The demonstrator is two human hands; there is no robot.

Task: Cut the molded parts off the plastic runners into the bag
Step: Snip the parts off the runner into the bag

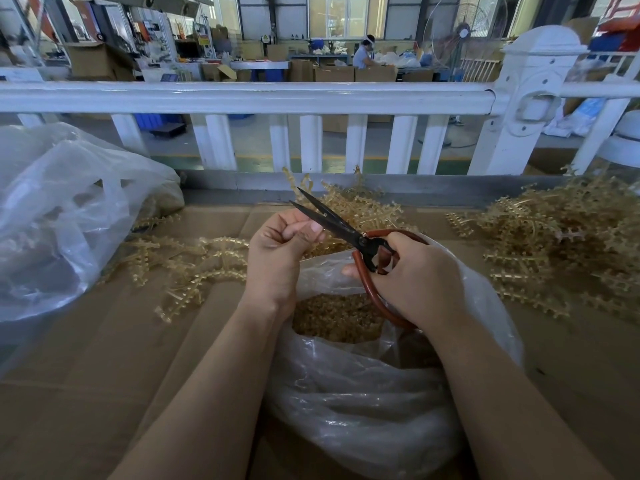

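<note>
The right hand (412, 278) has its grip closed through the red-brown loops of a pair of scissors (346, 230), whose dark blades stand slightly apart and point up and away to the left. The left hand (280, 251) is curled beside the blades, fingers pinched together just below them; whether a small part sits in that pinch is hard to tell from here. Both hands hover over the open mouth of a clear plastic bag (363, 393) lying on the cardboard-covered counter (86, 358), with a heap of cut amber molded parts (336, 317) showing inside it. Amber plastic runners (187, 265) lie spread on the counter to the left, behind the hands, and in a thick pile (561, 244) to the right. A second, crumpled plastic bag (69, 209) sits at far left, against a white railing (242, 95).
</note>
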